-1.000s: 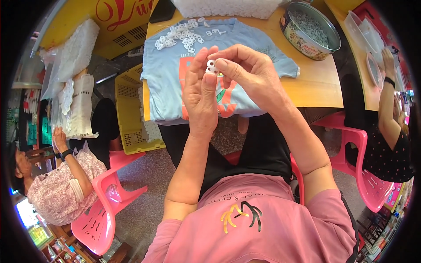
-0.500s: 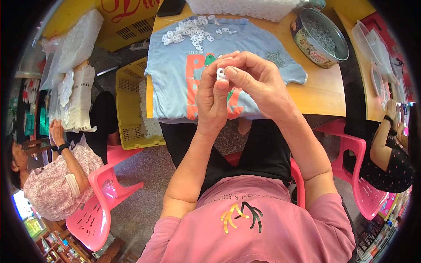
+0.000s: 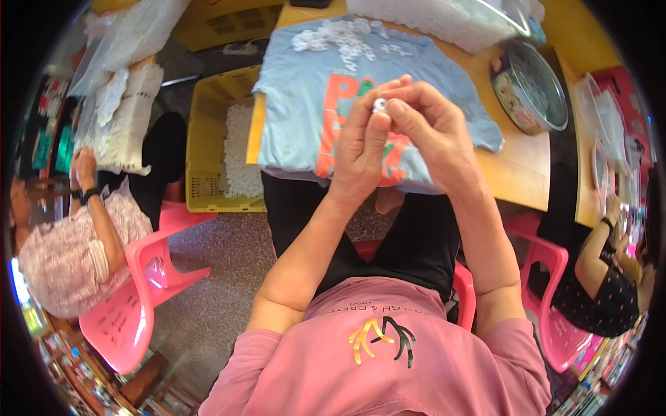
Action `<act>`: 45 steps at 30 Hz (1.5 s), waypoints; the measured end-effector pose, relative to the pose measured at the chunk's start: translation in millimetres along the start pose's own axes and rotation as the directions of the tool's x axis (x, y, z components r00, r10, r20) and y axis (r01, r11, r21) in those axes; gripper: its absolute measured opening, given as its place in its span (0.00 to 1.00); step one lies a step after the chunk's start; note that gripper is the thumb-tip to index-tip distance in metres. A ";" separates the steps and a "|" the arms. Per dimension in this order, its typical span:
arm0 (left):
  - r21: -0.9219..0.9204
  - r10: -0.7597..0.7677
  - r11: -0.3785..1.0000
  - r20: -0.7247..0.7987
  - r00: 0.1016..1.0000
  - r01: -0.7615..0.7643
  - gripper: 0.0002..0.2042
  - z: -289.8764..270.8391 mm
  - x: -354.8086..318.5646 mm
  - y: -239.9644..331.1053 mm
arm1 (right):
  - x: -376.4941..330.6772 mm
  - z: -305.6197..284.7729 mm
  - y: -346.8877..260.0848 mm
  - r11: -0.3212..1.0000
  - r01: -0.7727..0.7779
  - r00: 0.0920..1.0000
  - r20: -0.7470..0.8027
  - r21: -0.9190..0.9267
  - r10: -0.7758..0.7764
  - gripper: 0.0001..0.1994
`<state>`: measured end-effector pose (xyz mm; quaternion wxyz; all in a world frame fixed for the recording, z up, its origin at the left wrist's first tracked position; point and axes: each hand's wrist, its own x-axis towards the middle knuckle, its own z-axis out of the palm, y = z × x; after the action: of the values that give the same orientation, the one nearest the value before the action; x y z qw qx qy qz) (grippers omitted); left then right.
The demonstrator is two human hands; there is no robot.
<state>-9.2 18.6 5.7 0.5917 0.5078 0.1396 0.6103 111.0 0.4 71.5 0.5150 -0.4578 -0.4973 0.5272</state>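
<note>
Above the lap, both hands meet over the near edge of a wooden table (image 3: 527,177). Left hand (image 3: 361,149) stands with its fingers upright and pinches a small white piece (image 3: 379,105) between thumb and fingertips; right hand (image 3: 433,135) curls in from the other side and its thumb and forefinger close on the same piece, so the piece sits gripped between the two hands at their tops. Under the hands lies a light blue shirt (image 3: 305,104) with orange print, spread flat on the table and hanging a little over the near edge. At the far end of the shirt rests a loose heap of white pieces (image 3: 343,38), well apart from the hands. Right of the shirt stands a round metal tin (image 3: 531,87) with more small pieces in it, tilted in the curved view. Beyond the heap lies a clear bag (image 3: 444,17) of white stuff. Left of the table, on the floor, stands a yellow crate (image 3: 208,139) partly filled with white pieces. Farther left a person in a flowered top (image 3: 62,253) sits on a pink chair (image 3: 132,305), facing stacked white goods. At the right rim another person in a dark dotted top (image 3: 596,298) sits by another pink chair (image 3: 548,291). What the small piece is in detail cannot be told.
</note>
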 end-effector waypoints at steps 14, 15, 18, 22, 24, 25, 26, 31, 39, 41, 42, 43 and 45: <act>-0.096 -0.307 0.951 -0.146 0.940 0.295 0.10 3.6 3.8 -9.2 | 93.1 44.9 -81.2 0.889 0.291 0.951 0.211 -0.354 -0.227 0.16; -0.082 -0.274 0.961 -0.143 0.951 0.264 0.10 7.2 5.6 -11.5 | 101.3 26.1 -58.6 0.662 0.523 0.833 0.158 -0.537 -0.531 0.13; -0.044 -0.229 0.973 -0.163 0.960 0.225 0.09 5.4 3.9 -13.4 | 95.1 -0.4 -57.8 0.776 0.244 0.931 -0.084 -0.582 -0.356 0.13; 0.209 -0.253 0.939 -0.125 0.959 0.274 0.10 7.7 2.8 -11.0 | 91.1 -46.0 -31.5 0.777 0.101 0.940 -0.196 -0.622 -0.279 0.16; 0.226 -0.285 0.925 -0.112 0.952 0.304 0.09 8.2 2.3 -5.9 | 91.2 -55.2 -16.7 0.958 0.188 0.960 -0.166 -0.219 -0.226 0.19; 0.251 -0.315 0.909 -0.111 0.942 0.334 0.09 7.8 1.9 -3.7 | 88.8 -52.5 -15.5 0.979 0.166 0.967 -0.173 -0.122 -0.185 0.18; 0.251 -0.317 0.908 -0.109 0.942 0.335 0.09 6.6 0.9 -4.5 | 90.3 -58.1 -11.4 0.979 0.165 0.967 -0.175 -0.122 -0.185 0.18; 0.264 -0.301 0.913 -0.077 0.951 0.310 0.08 7.7 0.7 -3.6 | 93.4 -65.2 2.4 0.851 -0.153 0.988 0.101 0.503 0.118 0.15; 0.196 -0.245 0.943 -0.135 0.960 0.268 0.07 9.5 1.2 -4.7 | 98.5 -30.4 19.7 0.554 0.151 0.980 0.049 -0.819 -0.195 0.11; 0.208 -0.218 0.948 -0.124 0.968 0.241 0.07 8.6 0.0 -7.2 | 102.4 -25.6 23.8 0.490 0.161 0.979 0.077 -0.857 -0.187 0.11; 0.159 -0.245 0.951 -0.137 0.960 0.266 0.07 12.3 1.9 -1.7 | 104.1 -24.9 24.8 0.421 0.170 0.979 0.103 -0.891 -0.178 0.11; 0.109 -0.273 0.951 -0.147 0.951 0.290 0.07 14.8 2.9 1.1 | 105.7 -24.8 27.4 0.421 0.164 0.979 0.096 -0.892 -0.179 0.11; 0.109 -0.284 0.948 -0.141 0.948 0.300 0.08 14.9 2.6 0.9 | 109.1 -24.4 33.6 0.321 0.265 0.952 0.195 -0.909 -0.236 0.10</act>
<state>2.5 14.2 14.2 0.6319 0.4797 0.2889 0.5358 126.8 111.5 39.2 0.2358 -0.5779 -0.7777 0.0755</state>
